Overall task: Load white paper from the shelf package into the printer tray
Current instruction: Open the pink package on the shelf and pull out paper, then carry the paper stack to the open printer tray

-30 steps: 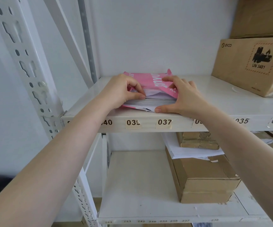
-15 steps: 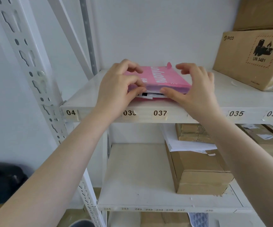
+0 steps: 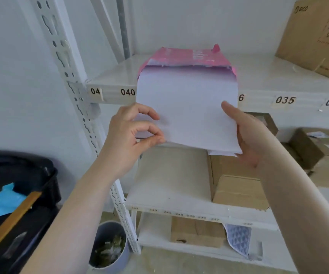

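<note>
A pink paper package (image 3: 187, 57) lies on the white shelf (image 3: 258, 80), its open end facing me. A stack of white paper (image 3: 187, 107) sticks far out of that opening and hangs over the shelf's front edge. My left hand (image 3: 134, 133) pinches the stack's lower left corner between thumb and fingers. My right hand (image 3: 246, 133) grips the stack's right edge, thumb on top and fingers under it. The far end of the stack is still inside the package. No printer is in view.
A large cardboard box (image 3: 317, 36) stands on the same shelf at the right. More cardboard boxes (image 3: 238, 180) fill the lower shelf. The perforated shelf post (image 3: 74, 91) rises at the left. A black bag (image 3: 21, 186) and a grey bin (image 3: 108, 244) sit at floor level, lower left.
Both hands have moved from the package's opening toward me and downward, drawing a stack of white paper most of the way out. The package stays on the shelf.
</note>
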Motion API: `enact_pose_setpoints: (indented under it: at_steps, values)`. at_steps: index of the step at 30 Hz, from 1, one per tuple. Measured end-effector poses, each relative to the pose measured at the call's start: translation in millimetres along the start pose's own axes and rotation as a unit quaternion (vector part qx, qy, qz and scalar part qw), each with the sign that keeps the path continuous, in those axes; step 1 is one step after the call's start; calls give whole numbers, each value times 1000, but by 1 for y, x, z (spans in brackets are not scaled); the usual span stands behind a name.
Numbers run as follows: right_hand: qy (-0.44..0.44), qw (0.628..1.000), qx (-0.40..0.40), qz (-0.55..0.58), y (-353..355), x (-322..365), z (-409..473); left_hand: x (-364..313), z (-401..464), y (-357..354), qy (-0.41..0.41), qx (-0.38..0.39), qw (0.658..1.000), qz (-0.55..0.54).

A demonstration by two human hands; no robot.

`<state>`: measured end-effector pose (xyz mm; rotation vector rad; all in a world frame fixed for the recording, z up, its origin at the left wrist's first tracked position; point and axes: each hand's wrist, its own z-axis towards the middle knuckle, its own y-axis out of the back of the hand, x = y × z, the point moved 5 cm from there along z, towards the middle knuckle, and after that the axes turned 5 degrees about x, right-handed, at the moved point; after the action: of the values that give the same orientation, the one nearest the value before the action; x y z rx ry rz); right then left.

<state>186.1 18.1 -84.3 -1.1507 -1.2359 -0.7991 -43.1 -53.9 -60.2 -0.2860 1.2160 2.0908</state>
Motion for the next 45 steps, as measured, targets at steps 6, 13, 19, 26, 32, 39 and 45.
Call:
enact_pose_setpoints:
  at_steps: [6,13,19,26,32,39,45]
  values:
    - [64,989,-50,-120,-6,-16,-15,20,-27,16,148,-58,972,-175]
    - [52,990,-75,-111,-26,-59,-76,39,-62,-12,369,127,804,-449]
    - [39,988,-110,-106,-55,-106,-163,31,-143,-11,353,142,813,-441]
    - [-26,977,-197,-74,-47,-175,-281,-3,-241,-46,373,224,768,-470]
    - [-97,943,-307,-82,6,-227,-385,-56,-302,-127,372,320,769,-409]
    - [-135,889,-435,-50,106,-256,-522,-173,-346,-242,337,438,732,-398]
    - [-135,832,-537,-19,220,-265,-653,-325,-381,-356,280,526,694,-404]
